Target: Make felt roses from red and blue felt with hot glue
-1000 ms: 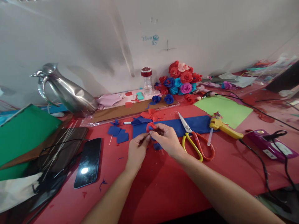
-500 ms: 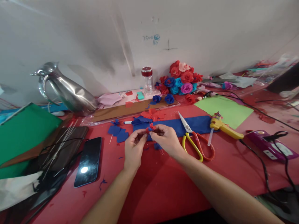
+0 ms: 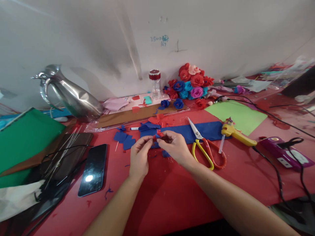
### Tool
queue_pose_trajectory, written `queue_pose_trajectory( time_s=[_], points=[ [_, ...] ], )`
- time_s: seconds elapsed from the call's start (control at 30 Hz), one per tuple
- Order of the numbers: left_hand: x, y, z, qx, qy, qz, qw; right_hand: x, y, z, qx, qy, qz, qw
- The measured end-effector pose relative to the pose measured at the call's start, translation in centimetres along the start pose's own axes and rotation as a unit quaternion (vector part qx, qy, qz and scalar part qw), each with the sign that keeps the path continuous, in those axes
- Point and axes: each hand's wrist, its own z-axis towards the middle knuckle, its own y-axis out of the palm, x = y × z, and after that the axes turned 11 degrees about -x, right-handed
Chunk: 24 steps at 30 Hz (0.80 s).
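Observation:
Over the middle of the red table, a small red and blue paper flower (image 3: 158,133) is held between both my hands. My right hand (image 3: 175,147) pinches it from the right with thumb and bent fingers. From the left, my left hand (image 3: 139,155) has its thumb and forefinger closed at the flower's edge. The fingers hide much of it. Just beyond lie a folded blue paper strip (image 3: 211,131), red paper scraps (image 3: 160,120) and a marker (image 3: 135,128). Cut blue paper pieces (image 3: 128,142) are left of my hands. Scissors (image 3: 203,147) lie beside my right wrist.
A yellow glue gun (image 3: 237,136) and purple power strip (image 3: 283,152) with cables are at right. A phone (image 3: 93,170) lies at left, near a steel jug (image 3: 73,95). Paper roses (image 3: 190,82) and a glass jar (image 3: 156,87) stand by the wall.
My left thumb and forefinger have shifted slightly left along the flower's edge. My right hand keeps its pinch in nearly the same place.

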Motion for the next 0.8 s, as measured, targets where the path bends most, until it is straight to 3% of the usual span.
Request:
queue_pose_trajectory(
  time_s=[0.23,0.53,0.8],
  points=[
    [0.7,-0.5,0.5,-0.04,-0.036,-0.082,0.995,-0.1,0.0,-0.1,-0.023,0.005,0.0,1.0],
    [1.1,-1.1,0.8,-0.041,-0.077,-0.109,0.99,-0.5,0.2,-0.1,-0.068,0.03,0.043,0.996],
    [1.8,-1.3,0.9,-0.057,-0.046,-0.099,0.992,-0.7,0.3,-0.2,-0.102,0.026,0.063,0.992]
  ],
)
